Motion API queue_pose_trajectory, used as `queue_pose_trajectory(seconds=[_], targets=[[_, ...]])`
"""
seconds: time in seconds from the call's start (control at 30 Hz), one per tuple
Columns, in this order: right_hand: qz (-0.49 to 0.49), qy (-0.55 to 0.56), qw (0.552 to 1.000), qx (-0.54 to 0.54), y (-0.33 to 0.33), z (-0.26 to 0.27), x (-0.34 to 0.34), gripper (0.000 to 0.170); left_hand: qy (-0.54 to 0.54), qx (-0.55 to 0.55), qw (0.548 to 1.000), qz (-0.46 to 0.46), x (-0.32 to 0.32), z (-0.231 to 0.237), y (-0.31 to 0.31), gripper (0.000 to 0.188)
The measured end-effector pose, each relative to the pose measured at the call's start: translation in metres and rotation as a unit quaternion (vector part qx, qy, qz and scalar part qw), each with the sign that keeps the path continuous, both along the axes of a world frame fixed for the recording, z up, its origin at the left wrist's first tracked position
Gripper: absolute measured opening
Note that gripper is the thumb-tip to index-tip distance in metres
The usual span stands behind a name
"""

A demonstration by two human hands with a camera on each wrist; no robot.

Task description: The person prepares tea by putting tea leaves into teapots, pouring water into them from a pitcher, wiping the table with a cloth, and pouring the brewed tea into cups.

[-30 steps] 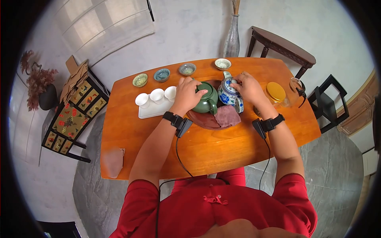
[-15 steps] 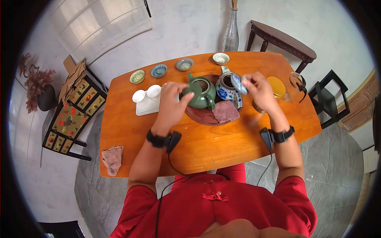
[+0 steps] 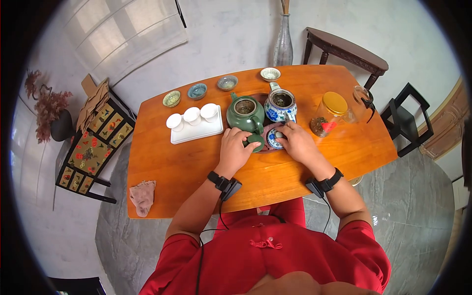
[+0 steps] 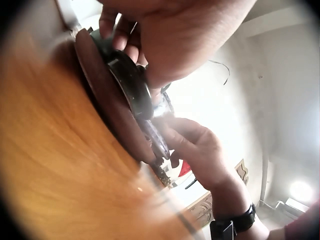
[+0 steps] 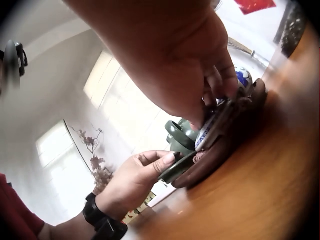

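Note:
Two uncovered teapots stand side by side on a brown round tray [image 5: 200, 172]: a green one [image 3: 241, 121] and a blue-and-white one [image 3: 279, 114]. My left hand [image 3: 234, 149] grips the green lid [image 3: 254, 143] by the near edge of the tray, just in front of the green pot. Beside it, my right hand [image 3: 300, 143] pinches the blue-and-white lid [image 3: 274, 139] over the tray's near side. In the left wrist view the dark green lid [image 4: 131, 85] is tilted on edge at the tray rim, close to the other lid [image 4: 157, 139].
Left of the pots, three white cups stand on a white tray [image 3: 196, 133]. Several small bowls line the far edge, one being blue [image 3: 197, 91]. A gold-lidded jar [image 3: 334, 104] and a glass pitcher [image 3: 361, 93] are on the right; a pink cloth [image 3: 142, 198] lies front left.
Both lids came off the teapots and moved toward me, down to the near side of the tray. My hands still hold them, closer together than half a second ago.

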State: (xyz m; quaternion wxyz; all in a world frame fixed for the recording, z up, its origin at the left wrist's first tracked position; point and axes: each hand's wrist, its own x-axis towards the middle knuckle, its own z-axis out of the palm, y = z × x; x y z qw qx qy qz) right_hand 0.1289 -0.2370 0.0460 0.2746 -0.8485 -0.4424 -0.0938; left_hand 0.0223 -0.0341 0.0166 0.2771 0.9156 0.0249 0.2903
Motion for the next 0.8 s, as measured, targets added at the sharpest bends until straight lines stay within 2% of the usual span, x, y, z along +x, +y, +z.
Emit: queue_pose_trajectory(seconds=[0.07, 0.13, 0.17, 0.2, 0.23, 0.27, 0.33, 0.37, 0.43, 0.5, 0.57, 0.63, 0.7, 0.73, 0.8], targets=[[0.001, 0.012, 0.999, 0.047, -0.006, 0.01, -0.004, 0.023, 0.012, -0.007, 1.0, 0.001, 0.001, 0.001, -0.002, 0.035], [-0.015, -0.082, 0.989, 0.118, -0.018, 0.038, 0.001, 0.022, -0.009, -0.026, 1.0, 0.006, -0.001, 0.004, -0.003, 0.04], [-0.061, -0.136, 0.98, 0.13, -0.024, 0.05, 0.012, 0.019, -0.008, -0.025, 1.0, 0.003, -0.002, 0.004, -0.002, 0.04], [-0.097, -0.185, 0.97, 0.121, -0.032, 0.066, 0.02, 0.021, -0.012, -0.039, 0.999, 0.01, -0.004, 0.005, -0.001, 0.04], [-0.152, -0.26, 0.951, 0.062, -0.041, 0.079, 0.032, 0.033, -0.015, -0.052, 0.998, 0.017, -0.006, 0.005, -0.001, 0.041], [-0.156, -0.26, 0.951, 0.062, -0.047, 0.08, 0.046, 0.033, -0.015, -0.052, 0.998, 0.014, -0.009, 0.007, 0.0, 0.041], [-0.236, -0.341, 0.909, 0.035, -0.058, 0.074, 0.07, 0.045, -0.044, -0.029, 0.998, 0.035, -0.016, 0.017, -0.001, 0.038], [-0.238, -0.342, 0.908, 0.035, -0.063, 0.068, 0.078, 0.045, -0.055, -0.03, 0.997, 0.043, -0.02, 0.024, -0.004, 0.031], [-0.245, -0.078, 0.966, -0.002, -0.068, 0.064, 0.082, 0.051, -0.083, -0.018, 0.996, 0.03, -0.028, 0.034, -0.01, 0.028], [-0.23, -0.063, 0.971, 0.025, -0.079, 0.07, 0.067, 0.051, -0.112, -0.007, 0.993, 0.023, -0.039, 0.044, -0.018, 0.024], [-0.196, -0.045, 0.977, 0.074, -0.086, 0.088, 0.027, 0.05, -0.119, -0.003, 0.991, -0.053, -0.052, 0.055, -0.034, 0.029], [-0.152, -0.046, 0.982, 0.105, -0.086, 0.102, -0.026, 0.05, -0.117, -0.004, 0.989, -0.089, -0.064, 0.065, -0.061, 0.044], [-0.078, -0.038, 0.989, 0.121, -0.081, 0.104, -0.073, 0.051, -0.035, 0.01, 0.992, -0.123, -0.079, 0.073, -0.087, 0.091], [-0.029, -0.031, 0.991, 0.128, -0.075, 0.102, -0.093, 0.052, -0.039, -0.018, 0.986, -0.163, -0.081, 0.07, -0.096, 0.104], [0.021, 0.029, 0.984, 0.175, -0.062, 0.091, -0.127, 0.054, -0.066, -0.043, 0.983, -0.166, -0.092, 0.059, -0.111, 0.108]])
